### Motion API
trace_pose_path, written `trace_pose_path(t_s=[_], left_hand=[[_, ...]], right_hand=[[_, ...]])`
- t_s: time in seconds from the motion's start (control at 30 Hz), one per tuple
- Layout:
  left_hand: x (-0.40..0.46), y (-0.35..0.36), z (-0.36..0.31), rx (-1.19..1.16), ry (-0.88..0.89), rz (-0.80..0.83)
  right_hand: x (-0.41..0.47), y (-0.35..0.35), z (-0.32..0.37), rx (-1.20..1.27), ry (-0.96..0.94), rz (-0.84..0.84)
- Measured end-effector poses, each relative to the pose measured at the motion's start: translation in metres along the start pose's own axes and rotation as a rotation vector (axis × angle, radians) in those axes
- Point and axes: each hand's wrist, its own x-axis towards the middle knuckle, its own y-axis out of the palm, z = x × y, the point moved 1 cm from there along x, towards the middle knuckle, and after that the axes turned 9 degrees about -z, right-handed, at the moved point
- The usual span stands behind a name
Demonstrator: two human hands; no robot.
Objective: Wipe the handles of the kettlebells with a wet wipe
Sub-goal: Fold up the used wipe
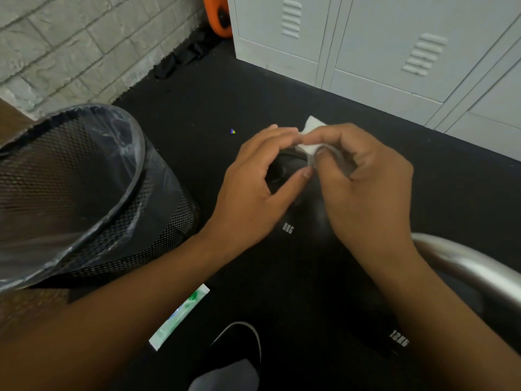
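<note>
A folded white wet wipe (pixel 311 128) sits between my two hands above a black kettlebell (pixel 290 204) marked in KG. My right hand (pixel 366 187) pinches the wipe with thumb and fingers. My left hand (pixel 253 190) touches the wipe's left edge with its fingertips, thumb reaching toward it. The kettlebell's handle is mostly hidden under my hands. A second black kettlebell (pixel 394 338) marked 12KG stands nearer to me, its silver handle (pixel 462 266) arching at the right.
A black mesh bin (pixel 84 221) with a clear liner stands at the left. A green-and-white wipe sachet (pixel 180 314) lies on the black floor beside my shoe (pixel 239 345). Grey lockers (pixel 394 52) line the back, a brick wall (pixel 70 52) the left.
</note>
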Motion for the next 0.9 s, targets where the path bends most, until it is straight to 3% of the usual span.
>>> trace_pose_path(t_s=[0.17, 0.3, 0.53, 0.77, 0.9], left_hand=[[0.002, -0.025, -0.018, -0.213, -0.097, -0.074], [0.006, -0.060, -0.024, -0.188, -0.122, -0.131], [-0.011, -0.146, -0.027, 0.026, -0.064, -0.222], [-0.052, -0.251, -0.015, 0.317, -0.183, -0.457], [-0.065, -0.265, -0.005, 0.417, -0.226, -0.426]], right_hand=[[0.000, 0.006, 0.020, 0.147, 0.079, 0.007], [-0.006, 0.017, 0.040, 0.248, 0.101, 0.138], [0.000, 0.062, 0.090, 0.296, 0.054, 0.332], [0.017, 0.136, 0.144, 0.331, 0.006, 0.439], [0.008, 0.162, 0.151, 0.256, 0.023, 0.707]])
